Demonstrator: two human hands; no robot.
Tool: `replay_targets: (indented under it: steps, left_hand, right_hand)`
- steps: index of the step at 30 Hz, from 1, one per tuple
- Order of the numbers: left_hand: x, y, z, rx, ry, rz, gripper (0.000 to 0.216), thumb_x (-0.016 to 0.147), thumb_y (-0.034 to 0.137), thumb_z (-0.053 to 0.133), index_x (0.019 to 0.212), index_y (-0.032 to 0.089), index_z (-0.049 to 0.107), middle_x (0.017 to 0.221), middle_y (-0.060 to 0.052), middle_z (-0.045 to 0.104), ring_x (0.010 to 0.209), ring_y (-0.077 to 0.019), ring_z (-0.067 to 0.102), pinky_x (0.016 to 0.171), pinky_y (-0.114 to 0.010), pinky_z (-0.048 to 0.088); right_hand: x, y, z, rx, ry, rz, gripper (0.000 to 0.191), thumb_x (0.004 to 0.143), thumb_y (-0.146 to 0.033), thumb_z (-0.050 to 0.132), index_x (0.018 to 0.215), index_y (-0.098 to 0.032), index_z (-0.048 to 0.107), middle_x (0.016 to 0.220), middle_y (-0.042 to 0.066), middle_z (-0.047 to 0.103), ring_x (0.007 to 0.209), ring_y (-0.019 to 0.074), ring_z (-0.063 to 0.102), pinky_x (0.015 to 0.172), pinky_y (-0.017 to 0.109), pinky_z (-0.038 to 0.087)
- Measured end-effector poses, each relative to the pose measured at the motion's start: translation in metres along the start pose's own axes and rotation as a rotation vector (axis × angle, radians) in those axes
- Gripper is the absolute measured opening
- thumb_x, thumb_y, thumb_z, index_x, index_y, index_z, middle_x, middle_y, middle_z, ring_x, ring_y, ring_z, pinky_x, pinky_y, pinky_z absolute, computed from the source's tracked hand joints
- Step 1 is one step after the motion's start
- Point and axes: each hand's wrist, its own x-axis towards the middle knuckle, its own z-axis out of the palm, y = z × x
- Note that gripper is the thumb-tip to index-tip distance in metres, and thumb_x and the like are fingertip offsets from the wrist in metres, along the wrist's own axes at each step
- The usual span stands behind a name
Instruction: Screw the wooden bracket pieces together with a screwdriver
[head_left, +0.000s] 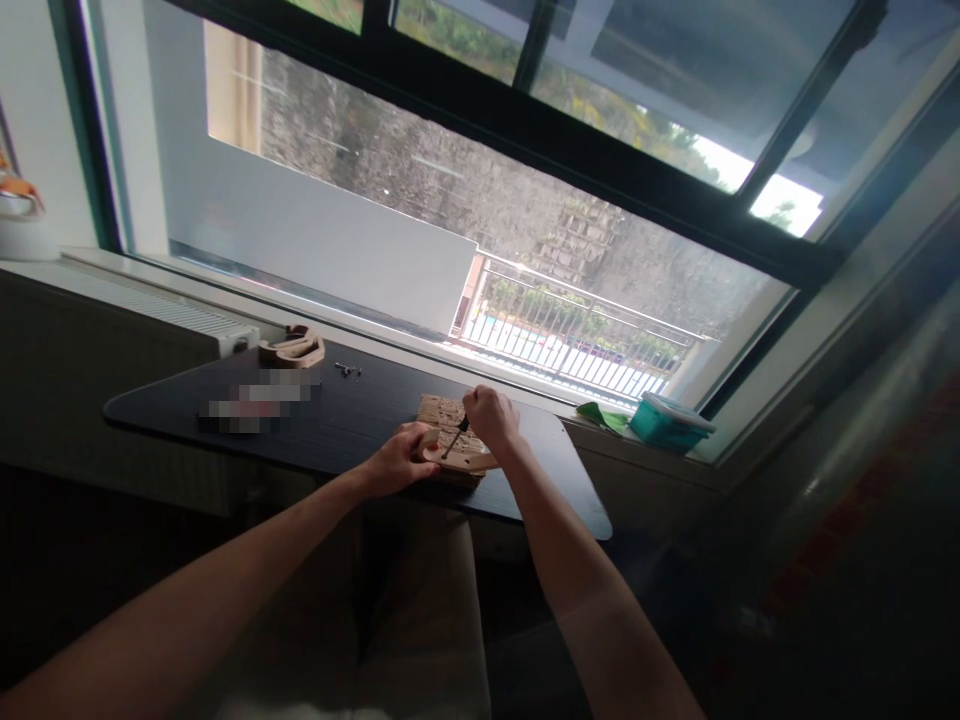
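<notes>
My right hand is closed round the handle of a screwdriver, which slants down to the left. Its tip meets a curved, light wooden piece near a dark hole. With the fingers of my left hand I grip the left end of that piece. Beneath it lies a rough wooden block with a pitted top, close to the table's front edge. Whether a screw sits under the tip is too small to tell.
The dark table holds several small screws, curved wooden parts and a blurred-out item. Behind it are a radiator and a window. On the sill stand a teal container and a green leaf-like thing.
</notes>
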Motion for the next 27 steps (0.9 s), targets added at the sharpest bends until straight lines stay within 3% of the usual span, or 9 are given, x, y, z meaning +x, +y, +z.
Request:
replay_targets:
  steps: [8, 14, 20, 24, 27]
  left_hand:
    - [-0.003, -0.006, 0.004, 0.031, 0.054, 0.030, 0.034, 0.063, 0.030, 0.067, 0.094, 0.018, 0.059, 0.107, -0.008, 0.062, 0.112, -0.0267, 0.052, 0.100, -0.037, 0.042]
    - [-0.005, -0.016, 0.013, 0.036, 0.099, 0.061, 0.041, 0.058, 0.030, 0.073, 0.094, 0.019, 0.056, 0.108, -0.007, 0.059, 0.106, -0.0260, 0.053, 0.096, -0.039, 0.045]
    - [-0.003, -0.015, 0.013, 0.025, 0.102, 0.070, 0.034, 0.058, 0.023, 0.072, 0.087, 0.020, 0.055, 0.104, -0.007, 0.060, 0.108, -0.0269, 0.051, 0.099, -0.041, 0.042]
    - [-0.003, -0.013, 0.013, 0.021, 0.110, 0.071, 0.033, 0.058, 0.023, 0.073, 0.086, 0.020, 0.056, 0.102, -0.006, 0.060, 0.106, -0.0262, 0.053, 0.096, -0.040, 0.044]
    - [-0.003, -0.014, 0.013, 0.018, 0.117, 0.070, 0.032, 0.058, 0.025, 0.073, 0.086, 0.020, 0.057, 0.101, -0.005, 0.060, 0.103, -0.0252, 0.054, 0.092, -0.038, 0.047]
  right_hand:
    - [-0.003, -0.021, -0.005, 0.013, 0.035, -0.091, 0.039, 0.094, -0.041, 0.029, 0.098, -0.025, 0.064, 0.093, 0.007, 0.072, 0.090, 0.0215, 0.065, 0.070, 0.029, 0.042]
    - [0.002, -0.016, -0.004, -0.001, 0.020, -0.093, 0.039, 0.094, -0.041, 0.029, 0.099, -0.024, 0.064, 0.095, 0.007, 0.071, 0.089, 0.0216, 0.065, 0.068, 0.028, 0.041]
    - [-0.001, -0.018, -0.006, -0.013, -0.031, -0.104, 0.042, 0.095, -0.038, 0.026, 0.106, -0.022, 0.063, 0.101, 0.009, 0.070, 0.093, 0.0212, 0.063, 0.071, 0.029, 0.040]
    - [-0.002, -0.016, -0.028, -0.015, -0.151, -0.194, 0.041, 0.094, -0.039, 0.031, 0.105, -0.020, 0.066, 0.100, 0.009, 0.070, 0.089, 0.0195, 0.062, 0.067, 0.027, 0.038]
    - [-0.004, -0.009, -0.048, -0.016, -0.384, -0.318, 0.031, 0.083, -0.046, 0.053, 0.089, -0.022, 0.072, 0.079, 0.002, 0.070, 0.071, 0.0145, 0.061, 0.058, 0.023, 0.036]
